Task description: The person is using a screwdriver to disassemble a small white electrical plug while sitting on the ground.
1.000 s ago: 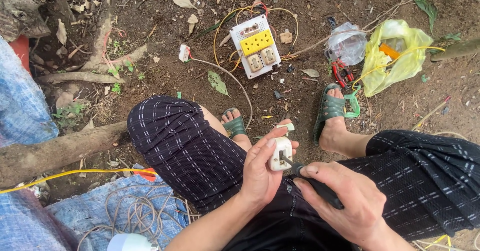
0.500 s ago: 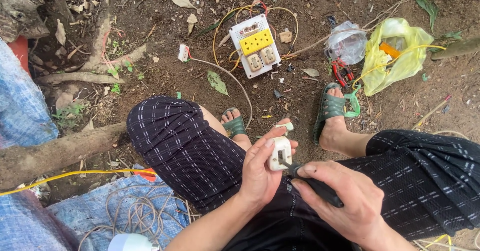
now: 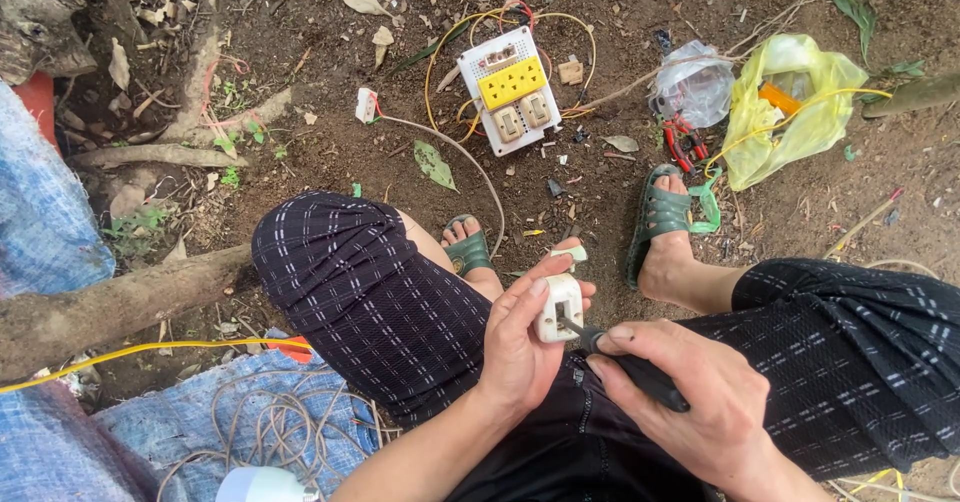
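Note:
My left hand point(image 3: 520, 347) grips a small white electrical plug point(image 3: 557, 309) between my knees, fingers wrapped round its sides. My right hand point(image 3: 695, 407) holds a black-handled screwdriver point(image 3: 630, 362) whose tip is pressed into the plug's face. Both hands hover over my lap, above dark patterned trousers point(image 3: 370, 302). My feet in green sandals point(image 3: 660, 212) rest on the dirt just beyond.
A white socket board point(image 3: 510, 87) with a yellow outlet block and looped wires lies on the ground ahead. Red pliers point(image 3: 682, 142), a clear plastic bag point(image 3: 692, 84) and a yellow bag point(image 3: 785, 107) sit at right. Tree roots point(image 3: 110, 302), a yellow cable point(image 3: 140, 347) and coiled cord point(image 3: 230, 432) lie at left.
My right hand has shifted slightly with the screwdriver at the plug; the left hand keeps its hold. Everything else is unmoved.

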